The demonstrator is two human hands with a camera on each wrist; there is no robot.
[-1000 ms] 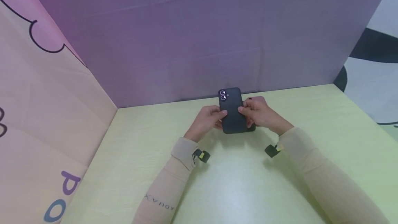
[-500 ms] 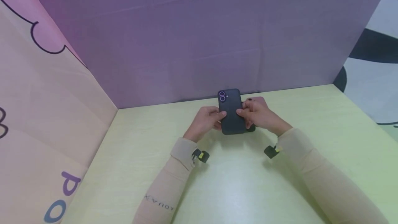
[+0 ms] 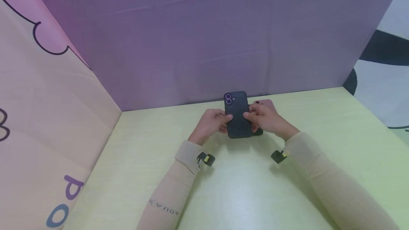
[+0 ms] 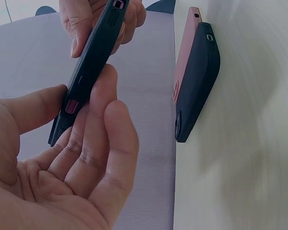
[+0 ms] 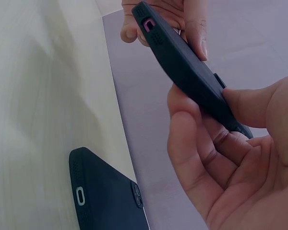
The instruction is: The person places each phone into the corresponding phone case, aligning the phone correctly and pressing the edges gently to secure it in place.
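Item: dark phone (image 3: 237, 114), held above the desk (image 3: 243, 194) near the purple back wall (image 3: 204, 38). Your left hand (image 3: 211, 125) and right hand (image 3: 266, 118) each pinch one long edge, thumb against fingers. Second phone (image 4: 194, 81) lies on the desk just beside.

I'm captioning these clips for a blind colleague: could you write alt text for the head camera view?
Two hands, left hand and right hand, hold a phone in a dark case, back up, above a pale yellow-green table. Another phone lies on the table under the right hand; a purple wall stands behind.
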